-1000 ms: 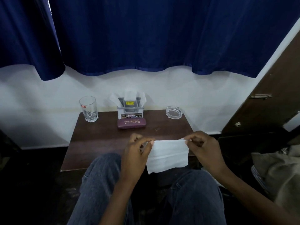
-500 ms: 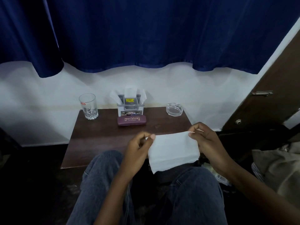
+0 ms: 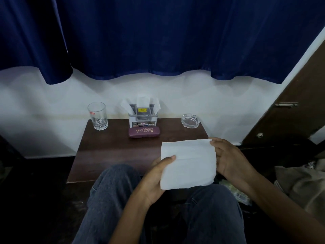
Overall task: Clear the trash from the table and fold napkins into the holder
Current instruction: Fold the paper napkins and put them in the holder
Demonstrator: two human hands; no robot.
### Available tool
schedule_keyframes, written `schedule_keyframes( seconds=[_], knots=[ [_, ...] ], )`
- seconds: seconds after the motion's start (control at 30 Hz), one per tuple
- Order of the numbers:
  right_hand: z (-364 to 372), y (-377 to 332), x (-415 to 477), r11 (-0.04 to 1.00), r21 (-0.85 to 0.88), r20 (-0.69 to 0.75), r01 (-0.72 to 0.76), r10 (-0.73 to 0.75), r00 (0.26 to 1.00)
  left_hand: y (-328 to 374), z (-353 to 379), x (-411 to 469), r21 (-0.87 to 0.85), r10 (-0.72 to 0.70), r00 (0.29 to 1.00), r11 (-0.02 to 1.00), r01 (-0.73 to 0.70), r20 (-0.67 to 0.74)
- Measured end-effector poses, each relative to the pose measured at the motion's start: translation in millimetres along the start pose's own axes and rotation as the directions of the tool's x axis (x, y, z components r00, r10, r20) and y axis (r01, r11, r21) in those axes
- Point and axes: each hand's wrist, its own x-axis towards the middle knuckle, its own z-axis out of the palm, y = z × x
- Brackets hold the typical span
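Observation:
A white paper napkin (image 3: 189, 163) is spread flat between both hands, above my knees at the near edge of the dark wooden table (image 3: 112, 148). My left hand (image 3: 154, 180) grips its lower left side, thumb on top. My right hand (image 3: 230, 159) holds its right edge. The napkin holder (image 3: 143, 118), a grey and white box with folded white napkins sticking up, stands at the table's far edge by the wall.
A maroon spectacle case (image 3: 144, 132) lies just in front of the holder. An empty drinking glass (image 3: 97, 115) stands at the far left corner, a glass ashtray (image 3: 190, 120) at the far right. A wooden door (image 3: 290, 110) is to the right, cloth bundles (image 3: 302, 187) below it.
The napkin has opened out from a narrower hanging strip into a wider flat sheet. My left hand slid down to its lower left side; my right hand moved right along its edge.

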Motion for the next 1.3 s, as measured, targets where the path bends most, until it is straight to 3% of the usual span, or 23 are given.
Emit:
schedule_keyframes(
  seconds=[0.27,0.37,0.47,0.63,1.03,1.3],
  knots=[
    [3,5,1,0.959,-0.039,0.221,-0.282,0.284,0.933,6,4,-3,0.068,0.136,0.986,0.989,-0.130,-0.094],
    [5,8,-1,0.975,-0.095,0.243,-0.201,0.218,0.945,6,4,-4,0.107,0.136,0.985,0.986,-0.125,-0.103],
    [5,8,-1,0.985,-0.137,0.143,-0.104,0.124,0.982,7,3,-4,0.128,0.114,0.992,0.986,-0.107,-0.048],
    [2,7,1,0.986,-0.152,0.087,-0.067,0.080,0.993,9,2,-5,0.189,0.140,0.990,0.973,-0.134,-0.018],
    [-1,8,6,0.996,0.009,0.151,0.085,-0.085,0.985,14,-4,-3,0.114,0.162,0.981,0.982,-0.150,-0.103],
    [2,7,-2,0.947,-0.161,0.206,0.277,-0.242,0.948,14,-5,-1,0.034,0.152,0.974,0.988,-0.149,-0.166]
  ],
)
